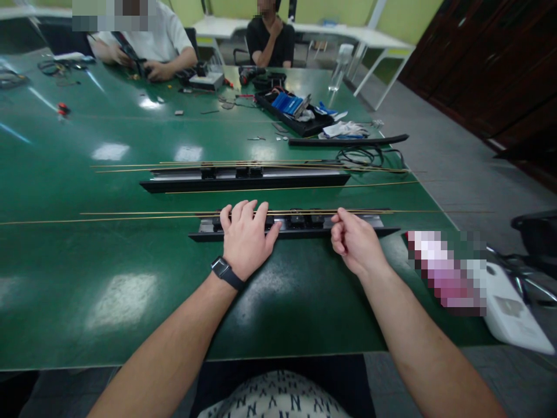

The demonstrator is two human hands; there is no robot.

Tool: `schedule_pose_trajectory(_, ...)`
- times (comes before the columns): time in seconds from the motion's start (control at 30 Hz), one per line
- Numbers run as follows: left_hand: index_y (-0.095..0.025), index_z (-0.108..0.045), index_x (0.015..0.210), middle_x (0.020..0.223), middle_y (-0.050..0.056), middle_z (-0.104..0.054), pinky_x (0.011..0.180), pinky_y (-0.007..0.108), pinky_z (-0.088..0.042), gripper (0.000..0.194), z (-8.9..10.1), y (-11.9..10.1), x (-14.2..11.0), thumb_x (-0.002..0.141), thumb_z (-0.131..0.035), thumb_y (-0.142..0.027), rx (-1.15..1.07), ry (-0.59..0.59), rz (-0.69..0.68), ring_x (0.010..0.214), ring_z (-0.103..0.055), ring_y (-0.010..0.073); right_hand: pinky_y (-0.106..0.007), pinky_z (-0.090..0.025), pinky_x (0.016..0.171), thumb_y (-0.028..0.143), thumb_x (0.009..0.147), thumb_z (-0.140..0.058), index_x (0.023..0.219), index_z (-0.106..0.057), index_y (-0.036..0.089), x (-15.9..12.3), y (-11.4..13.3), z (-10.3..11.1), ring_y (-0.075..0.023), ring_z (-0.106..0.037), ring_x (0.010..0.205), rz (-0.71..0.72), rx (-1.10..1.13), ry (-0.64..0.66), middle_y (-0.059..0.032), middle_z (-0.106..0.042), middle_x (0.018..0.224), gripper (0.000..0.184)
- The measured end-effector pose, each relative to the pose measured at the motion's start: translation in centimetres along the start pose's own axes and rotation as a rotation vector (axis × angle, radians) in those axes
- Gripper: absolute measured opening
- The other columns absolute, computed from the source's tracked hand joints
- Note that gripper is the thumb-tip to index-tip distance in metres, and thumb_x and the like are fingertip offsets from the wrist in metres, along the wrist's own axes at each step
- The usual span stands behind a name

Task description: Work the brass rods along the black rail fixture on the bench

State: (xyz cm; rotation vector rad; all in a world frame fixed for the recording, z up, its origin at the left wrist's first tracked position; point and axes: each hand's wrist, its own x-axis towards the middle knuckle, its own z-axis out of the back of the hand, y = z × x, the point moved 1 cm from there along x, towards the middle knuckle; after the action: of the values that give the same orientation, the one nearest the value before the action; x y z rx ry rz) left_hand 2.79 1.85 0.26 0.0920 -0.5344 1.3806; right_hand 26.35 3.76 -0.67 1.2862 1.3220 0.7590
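Observation:
A black and silver rail lies lengthwise on the green table in front of me, with small black blocks along it. Thin brass-coloured rods run over its top and stick out past both ends. My left hand rests open on the left part of the rail, fingers spread over the rods; a dark watch is on that wrist. Toward the rail's right end, my right hand is closed in a pinch on one thin rod. Its curled fingers hide the exact grip.
Behind lies a second black rail with more thin rods. Farther back are a black tray with blue items, a black strip, coiled cable and a clear bottle. Two people sit across the table.

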Motion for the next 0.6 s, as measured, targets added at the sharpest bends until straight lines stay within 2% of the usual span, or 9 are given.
schedule_pose_trajectory(0.27,-0.019,-0.063,0.136,0.14,0.017,-0.065,0.119,0.059,-0.025,0.047,0.08,0.01,0.05,0.101,-0.053,-0.048,0.011,-0.002,-0.013,0.136,-0.051,0.0363,-0.018,-0.022,0.029,0.054,0.084,-0.078,0.083,-0.061,0.018,-0.06,-0.04,0.01,-0.0066,-0.038,0.029,0.012,-0.028,0.026,0.0047,-0.053,0.046,0.039)
schedule_pose_trajectory(0.6,-0.021,-0.062,0.137,0.14,0.017,-0.065,0.119,0.059,-0.026,0.046,0.05,0.02,0.01,0.101,-0.052,-0.048,0.015,-0.003,-0.011,0.136,-0.052,0.0362,-0.018,-0.022,0.029,0.046,0.088,-0.075,0.082,-0.062,0.018,0.0,-0.1,-0.03,-0.0068,-0.037,0.03,0.007,0.007,0.017,0.0042,-0.054,0.047,0.032)
